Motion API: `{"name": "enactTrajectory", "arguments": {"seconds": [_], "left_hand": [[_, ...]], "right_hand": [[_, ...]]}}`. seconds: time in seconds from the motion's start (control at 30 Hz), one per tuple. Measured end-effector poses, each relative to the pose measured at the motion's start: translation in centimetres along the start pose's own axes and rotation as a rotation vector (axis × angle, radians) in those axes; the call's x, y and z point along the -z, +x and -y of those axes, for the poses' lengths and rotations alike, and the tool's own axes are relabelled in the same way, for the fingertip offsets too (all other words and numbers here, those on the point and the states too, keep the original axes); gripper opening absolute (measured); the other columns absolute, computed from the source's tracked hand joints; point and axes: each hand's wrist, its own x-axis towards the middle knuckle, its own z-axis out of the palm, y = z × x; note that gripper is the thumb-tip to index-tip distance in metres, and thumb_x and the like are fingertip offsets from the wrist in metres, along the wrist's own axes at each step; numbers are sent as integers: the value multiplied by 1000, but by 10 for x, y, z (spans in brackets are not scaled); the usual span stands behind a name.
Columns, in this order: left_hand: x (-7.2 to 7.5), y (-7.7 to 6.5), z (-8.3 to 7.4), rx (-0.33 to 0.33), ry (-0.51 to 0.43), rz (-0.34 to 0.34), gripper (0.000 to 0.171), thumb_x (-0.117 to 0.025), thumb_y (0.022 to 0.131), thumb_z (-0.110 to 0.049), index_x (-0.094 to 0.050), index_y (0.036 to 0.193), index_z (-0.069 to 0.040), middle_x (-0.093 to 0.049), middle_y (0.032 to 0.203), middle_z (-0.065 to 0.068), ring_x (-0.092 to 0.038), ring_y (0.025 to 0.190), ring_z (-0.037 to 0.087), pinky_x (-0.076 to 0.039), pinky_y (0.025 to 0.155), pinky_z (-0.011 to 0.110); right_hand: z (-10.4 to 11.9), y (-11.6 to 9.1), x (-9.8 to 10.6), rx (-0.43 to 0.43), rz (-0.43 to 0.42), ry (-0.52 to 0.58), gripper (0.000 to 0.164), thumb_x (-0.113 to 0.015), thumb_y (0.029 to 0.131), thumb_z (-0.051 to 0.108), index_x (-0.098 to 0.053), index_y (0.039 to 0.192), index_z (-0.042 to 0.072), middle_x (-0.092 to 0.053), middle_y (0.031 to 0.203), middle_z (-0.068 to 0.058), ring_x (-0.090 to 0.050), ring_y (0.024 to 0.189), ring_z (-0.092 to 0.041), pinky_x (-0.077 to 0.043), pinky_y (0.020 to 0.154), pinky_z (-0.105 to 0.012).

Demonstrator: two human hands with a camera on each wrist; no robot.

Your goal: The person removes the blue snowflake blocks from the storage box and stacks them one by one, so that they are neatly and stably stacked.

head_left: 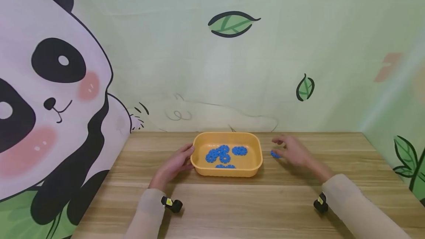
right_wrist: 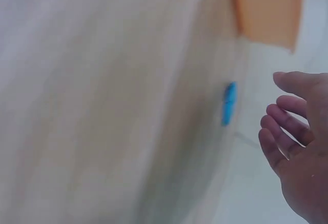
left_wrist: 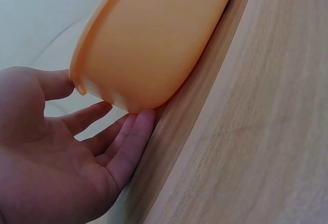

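Left hand [head_left: 175, 163] open against tray [head_left: 199, 165], right hand [head_left: 292, 150] open over loose blue disc [head_left: 275, 154]; hasty pinch could skid it off the worktop [head_left: 232, 202].

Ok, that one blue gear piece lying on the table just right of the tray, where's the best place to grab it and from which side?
The blue gear piece lies flat on the table, apart from the orange tray, so probably pinch its toothed rim across opposite edges, coming from above. The right hand hovers open next to it; the left hand rests against the tray's left wall. A flat disc offers little to hold except its edge.
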Motion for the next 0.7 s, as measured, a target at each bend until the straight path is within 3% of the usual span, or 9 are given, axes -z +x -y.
{"name": "enactTrajectory", "arguments": {"seconds": [0.17, 0.3, 0.47, 0.7], "left_hand": [[0, -1, -1, 2, 8, 2, 62, -46, 115, -36, -29, 167, -7, -37, 167, 21, -45, 147, 36, -54, 108, 48], [1, -2, 0, -2, 7, -2, 62, -47, 115, -35, -29, 166, -6, -38, 166, 21, -46, 146, 35, -55, 107, 47], [0, -6, -1, -5, 5, -1, 62, -46, 115, -34, -29, 167, -6, -36, 166, 22, -45, 147, 37, -55, 108, 47], [1, -6, -1, -5, 20, 2, 62, -46, 115, -35, -29, 167, -7, -36, 167, 22, -45, 147, 36, -54, 109, 47]], "right_hand": [[31, 13, 8, 43, -56, -14, 29, -76, 98, 10, -71, 122, -6, -69, 117, -20, -66, 109, -39, -60, 92, -57], [65, 26, 3, 59, -32, -18, 31, -78, 98, 15, -72, 123, -3, -69, 118, -16, -65, 111, -36, -59, 94, -55], [91, 44, -22, 84, 48, -48, 36, -79, 98, 20, -72, 126, -1, -68, 121, -13, -64, 114, -34, -57, 98, -51], [101, 66, -61, 151, 116, -58, 36, -80, 96, 15, -72, 125, -5, -69, 118, -17, -66, 112, -32, -57, 98, -48]]}}
